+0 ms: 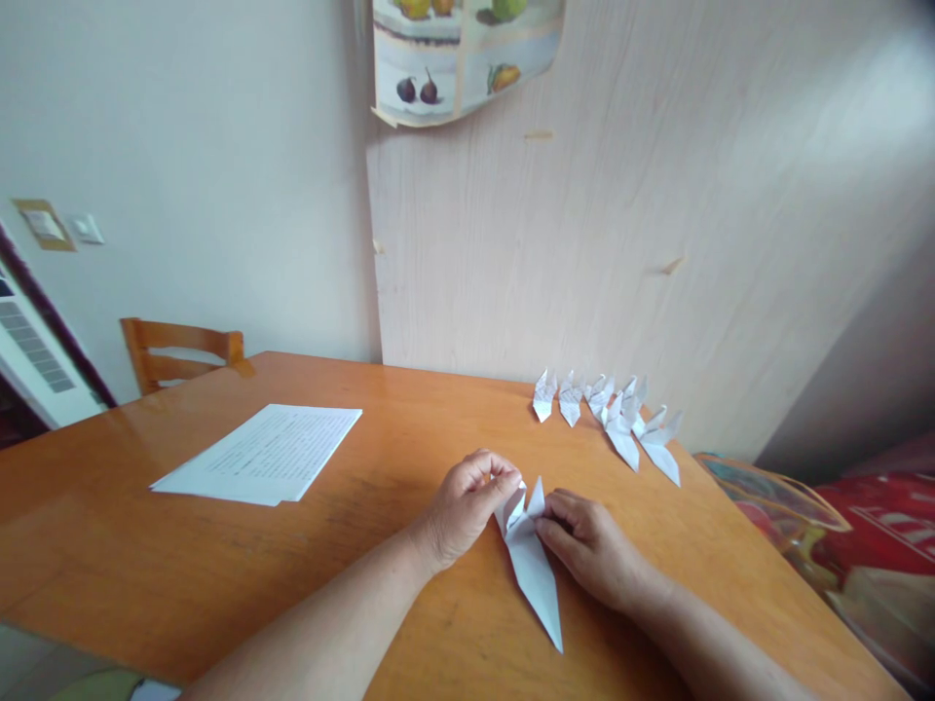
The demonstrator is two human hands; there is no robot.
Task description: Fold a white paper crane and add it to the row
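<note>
A white folded paper figure (535, 574), like an origami crane, rests on the wooden table in front of me. Its long pointed end faces me, and upright points rise at its far end. My left hand (471, 497) pinches one of the upper points between thumb and forefinger. On the other side, my right hand (588, 540) has its fingers curled and pressed against the figure's edge. The right fingertips are partly hidden behind the thumb and the paper.
Several similar paper figures (620, 433) stand at the table's back right. A stack of printed sheets (270, 453) lies to the left on the wooden table (409, 419). Beyond the far left edge is a wooden chair (182, 341). Red bags (869, 516) sit past the right edge.
</note>
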